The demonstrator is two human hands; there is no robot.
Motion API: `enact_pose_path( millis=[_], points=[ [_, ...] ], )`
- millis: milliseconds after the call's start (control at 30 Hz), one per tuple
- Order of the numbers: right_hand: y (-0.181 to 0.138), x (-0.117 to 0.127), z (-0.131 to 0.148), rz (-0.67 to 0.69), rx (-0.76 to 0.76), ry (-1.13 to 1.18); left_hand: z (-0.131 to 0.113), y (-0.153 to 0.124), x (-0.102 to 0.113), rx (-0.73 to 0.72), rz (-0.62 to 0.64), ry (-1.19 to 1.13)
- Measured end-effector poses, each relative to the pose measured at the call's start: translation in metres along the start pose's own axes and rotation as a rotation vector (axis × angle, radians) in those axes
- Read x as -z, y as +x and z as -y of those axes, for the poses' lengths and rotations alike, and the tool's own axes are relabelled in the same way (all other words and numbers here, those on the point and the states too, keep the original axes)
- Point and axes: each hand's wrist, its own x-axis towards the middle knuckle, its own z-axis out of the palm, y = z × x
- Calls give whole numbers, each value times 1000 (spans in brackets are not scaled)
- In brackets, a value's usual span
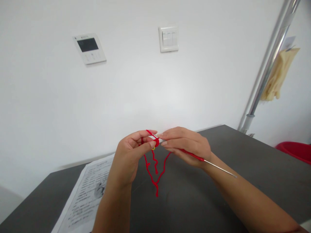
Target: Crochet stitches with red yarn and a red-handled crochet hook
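Between thumb and fingers, my left hand [132, 147] pinches a small piece of red crochet work [157, 141]. A yellow stitch marker [153, 148] shows at its lower edge. Red yarn [155, 183] runs over my left index finger and hangs in loose strands above the dark table. My right hand [186, 144] is closed around a crochet hook [220, 168] with a red grip and metal ends. The hook's front tip meets the yarn at the top of the work; its rear end sticks out past my right wrist.
Printed sheets [85, 194] lie on the left of the dark grey table [189, 200], partly behind my left forearm. A white wall with an intercom panel [89, 48] and a light switch [169, 38] rises behind. At right stand a metal pole [269, 68] and a red basin [293, 150].
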Motion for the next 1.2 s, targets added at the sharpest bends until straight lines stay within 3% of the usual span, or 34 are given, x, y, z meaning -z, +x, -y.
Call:
enact_pose_path(
  millis=[200,300,500,967,1200],
  points=[
    [0,4,2,33,-328,302,1,0,7,-24,-7,73],
    [-2,4,-2,16,-385,461,0,0,8,-15,6,88],
    [-2,7,-8,23,-349,511,0,0,8,-21,3,152],
    [3,13,-2,189,-246,121,2,-2,5,-110,-94,295],
    [4,3,1,167,-138,126,4,-10,-2,-274,-272,678]
  ],
)
